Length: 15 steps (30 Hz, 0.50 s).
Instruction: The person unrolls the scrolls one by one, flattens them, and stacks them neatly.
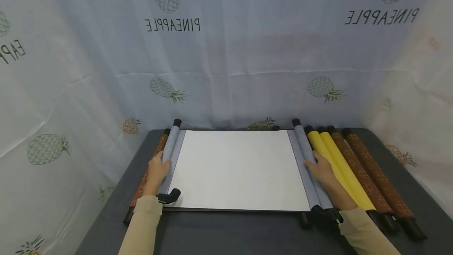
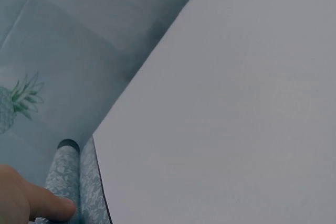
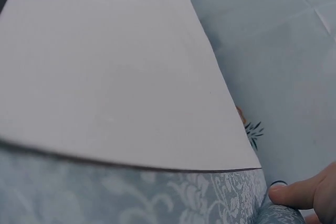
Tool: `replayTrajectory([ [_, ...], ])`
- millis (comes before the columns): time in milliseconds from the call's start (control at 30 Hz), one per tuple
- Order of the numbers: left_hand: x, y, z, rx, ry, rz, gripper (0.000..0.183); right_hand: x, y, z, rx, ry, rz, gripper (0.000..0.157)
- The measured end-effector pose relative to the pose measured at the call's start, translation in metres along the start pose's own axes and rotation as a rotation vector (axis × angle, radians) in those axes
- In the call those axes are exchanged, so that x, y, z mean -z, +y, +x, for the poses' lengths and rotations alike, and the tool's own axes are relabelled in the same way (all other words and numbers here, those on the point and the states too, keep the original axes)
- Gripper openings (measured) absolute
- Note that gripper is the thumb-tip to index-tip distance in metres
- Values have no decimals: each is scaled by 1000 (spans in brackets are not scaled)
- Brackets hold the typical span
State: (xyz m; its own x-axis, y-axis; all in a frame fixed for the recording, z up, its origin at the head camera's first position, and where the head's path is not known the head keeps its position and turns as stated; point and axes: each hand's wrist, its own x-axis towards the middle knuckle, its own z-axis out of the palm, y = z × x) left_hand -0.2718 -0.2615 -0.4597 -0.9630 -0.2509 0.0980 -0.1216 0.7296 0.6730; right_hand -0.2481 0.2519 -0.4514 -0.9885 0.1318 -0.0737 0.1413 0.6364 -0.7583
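A hanging scroll with a blank white sheet lies spread across the table, bordered in blue-grey patterned cloth. My left hand holds its left roll, the thumb lying along the roll in the left wrist view. At the opposite side my right hand grips the right roll; its thumb rests on top in the right wrist view. Both rolls end in black knobs. The fingers beneath each roll are mostly hidden.
A brown patterned scroll lies rolled up beside my left hand. Right of my right hand lie two yellow scrolls and two brown ones. A black knob pokes out below the sheet's near edge. Pineapple-print curtain surrounds the dark table.
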Motion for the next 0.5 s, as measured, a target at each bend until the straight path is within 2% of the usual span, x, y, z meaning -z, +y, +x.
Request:
replayTrajectory([
  [267,0,-3,1,24,-32,29,59,-8,4,5,-7,-26,5,69],
  [500,-7,-10,1,19,-14,25,58,-13,9,9,17,8,1,68],
])
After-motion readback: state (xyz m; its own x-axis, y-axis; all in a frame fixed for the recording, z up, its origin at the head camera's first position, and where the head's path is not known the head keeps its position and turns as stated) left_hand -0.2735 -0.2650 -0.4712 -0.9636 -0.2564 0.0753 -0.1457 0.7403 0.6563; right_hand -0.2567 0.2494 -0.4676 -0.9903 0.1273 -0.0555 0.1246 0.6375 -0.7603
